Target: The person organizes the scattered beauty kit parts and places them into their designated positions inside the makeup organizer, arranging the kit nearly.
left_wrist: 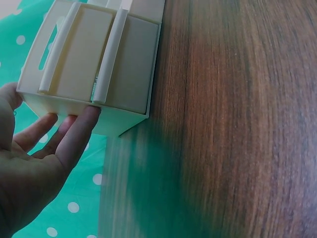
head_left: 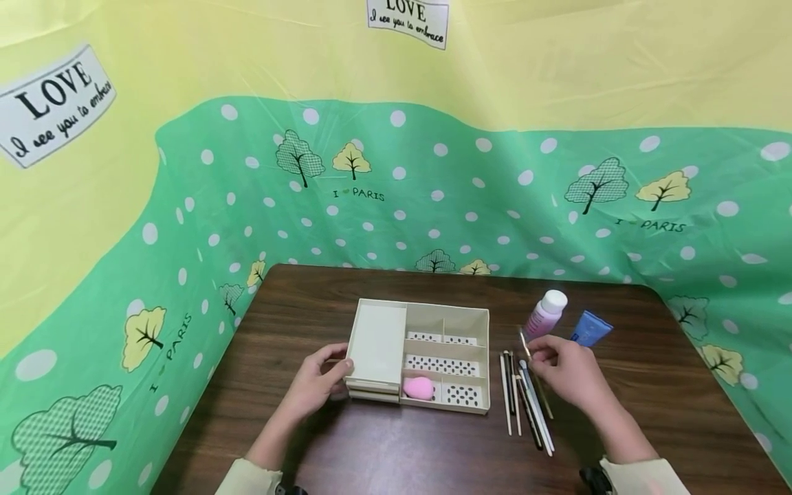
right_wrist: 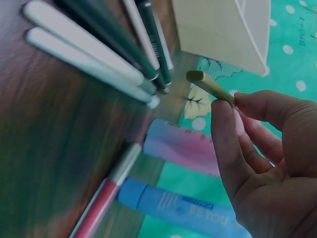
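A cream storage box (head_left: 377, 337) has a lidded left side, two drawer fronts (left_wrist: 81, 54) and open compartments at the right. My left hand (head_left: 318, 378) holds its left side, fingertips against the side wall. Between thumb and fingertips, my right hand (head_left: 566, 368) pinches a slim gold-coloured stick (right_wrist: 210, 87), raised above the table; its other end is hidden by the fingers in the right wrist view. Several makeup brushes (head_left: 535, 405) lie side by side between the box and the right hand. In the front middle compartment sits a pink makeup sponge (head_left: 419, 388).
Behind the right hand stand a pink bottle (head_left: 544, 316) with a white cap and a blue tube (head_left: 590, 328). A red stick with a silver end (right_wrist: 104, 198) lies beside them. Dark wooden table (head_left: 396, 454); a patterned green and yellow cloth (head_left: 433, 179) hangs around it.
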`<action>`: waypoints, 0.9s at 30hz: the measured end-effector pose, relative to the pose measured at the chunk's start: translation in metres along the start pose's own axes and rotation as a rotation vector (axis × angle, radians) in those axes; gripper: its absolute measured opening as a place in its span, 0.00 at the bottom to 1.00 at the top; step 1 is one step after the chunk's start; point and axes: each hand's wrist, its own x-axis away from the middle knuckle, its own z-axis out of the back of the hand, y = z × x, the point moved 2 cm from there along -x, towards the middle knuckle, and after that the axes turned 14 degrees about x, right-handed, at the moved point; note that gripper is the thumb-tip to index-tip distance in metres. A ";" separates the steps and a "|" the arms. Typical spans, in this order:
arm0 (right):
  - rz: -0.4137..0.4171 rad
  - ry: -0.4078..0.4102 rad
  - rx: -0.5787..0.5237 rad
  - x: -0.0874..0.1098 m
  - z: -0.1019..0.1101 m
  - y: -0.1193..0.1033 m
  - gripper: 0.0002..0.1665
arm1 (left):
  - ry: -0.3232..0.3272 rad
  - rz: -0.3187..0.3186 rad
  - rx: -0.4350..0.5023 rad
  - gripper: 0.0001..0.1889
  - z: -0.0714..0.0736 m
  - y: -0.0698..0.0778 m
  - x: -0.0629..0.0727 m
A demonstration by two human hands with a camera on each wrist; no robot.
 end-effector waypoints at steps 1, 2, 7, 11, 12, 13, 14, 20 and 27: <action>0.000 -0.003 -0.007 -0.001 0.001 -0.002 0.10 | 0.000 0.000 0.002 0.23 0.000 0.000 0.000; 0.001 -0.006 -0.014 -0.002 0.002 -0.005 0.10 | -0.001 -0.001 0.001 0.23 0.000 0.000 0.000; 0.002 -0.011 -0.052 -0.009 0.005 -0.017 0.11 | 0.004 0.003 -0.001 0.22 -0.001 -0.001 -0.001; -0.001 -0.025 -0.121 -0.014 0.008 -0.028 0.12 | 0.008 0.006 -0.003 0.22 -0.002 -0.002 -0.001; -0.003 -0.032 -0.138 -0.015 0.009 -0.031 0.12 | 0.009 0.007 -0.003 0.22 -0.002 -0.002 -0.001; -0.005 -0.037 -0.155 -0.017 0.010 -0.035 0.13 | 0.010 0.008 -0.003 0.21 -0.002 -0.002 -0.001; -0.010 -0.048 -0.180 -0.018 0.010 -0.038 0.13 | 0.010 0.010 -0.003 0.21 -0.002 -0.003 -0.001; -0.027 -0.107 -0.290 -0.027 0.013 -0.059 0.15 | 0.012 0.018 -0.001 0.21 -0.002 -0.003 -0.001; -0.027 -0.144 -0.430 -0.040 0.005 -0.085 0.18 | 0.005 0.010 -0.004 0.22 0.001 0.000 -0.002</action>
